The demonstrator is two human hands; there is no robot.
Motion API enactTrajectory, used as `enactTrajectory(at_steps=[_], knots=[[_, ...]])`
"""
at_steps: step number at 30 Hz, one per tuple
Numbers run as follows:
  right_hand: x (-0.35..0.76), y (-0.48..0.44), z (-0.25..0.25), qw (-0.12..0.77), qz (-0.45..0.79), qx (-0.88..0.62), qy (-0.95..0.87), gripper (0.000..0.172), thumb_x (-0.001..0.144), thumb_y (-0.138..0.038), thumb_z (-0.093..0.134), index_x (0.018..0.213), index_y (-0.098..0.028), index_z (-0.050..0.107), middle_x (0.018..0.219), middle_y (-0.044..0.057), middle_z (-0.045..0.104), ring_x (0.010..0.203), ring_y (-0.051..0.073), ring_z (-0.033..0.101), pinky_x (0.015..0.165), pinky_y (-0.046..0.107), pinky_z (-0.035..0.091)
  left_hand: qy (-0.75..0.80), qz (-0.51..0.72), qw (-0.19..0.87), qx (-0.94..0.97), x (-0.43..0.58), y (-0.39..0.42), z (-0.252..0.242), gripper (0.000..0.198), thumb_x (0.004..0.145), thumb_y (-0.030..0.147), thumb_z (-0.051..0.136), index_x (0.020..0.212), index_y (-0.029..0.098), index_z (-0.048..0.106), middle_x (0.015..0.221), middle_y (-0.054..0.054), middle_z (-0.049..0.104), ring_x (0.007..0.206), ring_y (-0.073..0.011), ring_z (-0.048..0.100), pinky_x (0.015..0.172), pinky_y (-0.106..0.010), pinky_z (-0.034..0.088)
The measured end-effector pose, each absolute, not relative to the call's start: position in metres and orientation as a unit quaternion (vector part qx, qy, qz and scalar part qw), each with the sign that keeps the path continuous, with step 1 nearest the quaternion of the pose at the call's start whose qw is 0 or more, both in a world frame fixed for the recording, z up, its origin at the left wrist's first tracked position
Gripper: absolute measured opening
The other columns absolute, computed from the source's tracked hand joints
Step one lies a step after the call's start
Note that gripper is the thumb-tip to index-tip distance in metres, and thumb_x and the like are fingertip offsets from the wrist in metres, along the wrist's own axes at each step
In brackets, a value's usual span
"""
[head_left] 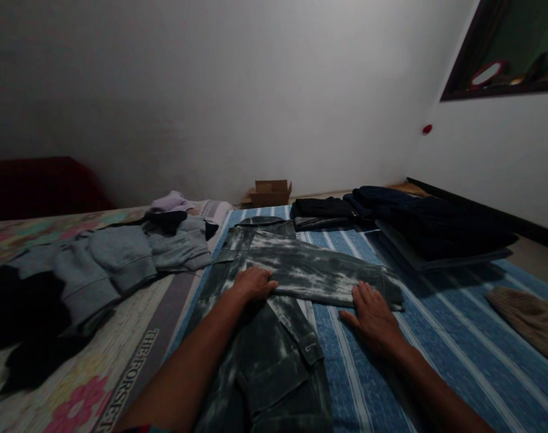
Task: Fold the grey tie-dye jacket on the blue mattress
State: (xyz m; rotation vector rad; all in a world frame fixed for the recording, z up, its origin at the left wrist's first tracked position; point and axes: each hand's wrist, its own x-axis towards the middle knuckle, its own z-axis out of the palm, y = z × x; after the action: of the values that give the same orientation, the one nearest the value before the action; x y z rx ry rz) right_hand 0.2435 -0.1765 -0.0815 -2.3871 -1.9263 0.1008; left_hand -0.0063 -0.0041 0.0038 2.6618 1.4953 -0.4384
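Our fingers lie flat and spread, gripping nothing: the left hand [254, 282] presses the tie-dye jacket [274, 300] at its fold, the right hand [373, 316] holds down the sleeve [319, 270] laid across it. The jacket sits mid-bed on the striped blue sheet [436, 337], partly folded. Grey clothes [120, 258] heaped left look unfolded; dark stacks [391, 216] behind look finished.

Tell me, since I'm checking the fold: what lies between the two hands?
In the head view, only the folded-over sleeve of the tie-dye shirt spans between the left hand and right hand.
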Motion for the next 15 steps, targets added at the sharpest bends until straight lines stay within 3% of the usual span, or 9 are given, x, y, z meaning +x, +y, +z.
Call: enactTrajectory(at_steps=[9, 15], knots=[[0.277, -0.180, -0.085, 0.054, -0.054, -0.800, -0.595, 0.059, 0.092, -0.054, 0.030, 0.121, -0.012, 0.059, 0.139, 0.018, 0.047, 0.134, 0.032, 0.035, 0.107, 0.050, 0.027, 0.512, -0.135, 0.032, 0.848, -0.003, -0.013, 0.006, 0.049, 0.085, 0.050, 0.044, 0.108, 0.015, 0.068, 0.115, -0.021, 0.064, 0.107, -0.0337, 0.061, 0.085, -0.040, 0.048], [0.322, -0.177, -0.089, 0.135, -0.007, -0.847, -0.514, 0.062, 0.088, -0.057, 0.028, 0.118, -0.012, 0.057, 0.113, 0.019, 0.061, 0.102, 0.030, 0.060, 0.080, 0.040, 0.048, 0.537, -0.120, 0.061, 0.833, 0.000, -0.007, 0.012, 0.041, 0.084, 0.047, 0.048, 0.093, 0.015, 0.073, 0.107, -0.018, 0.070, 0.104, -0.0317, 0.063, 0.086, -0.038, 0.047]])
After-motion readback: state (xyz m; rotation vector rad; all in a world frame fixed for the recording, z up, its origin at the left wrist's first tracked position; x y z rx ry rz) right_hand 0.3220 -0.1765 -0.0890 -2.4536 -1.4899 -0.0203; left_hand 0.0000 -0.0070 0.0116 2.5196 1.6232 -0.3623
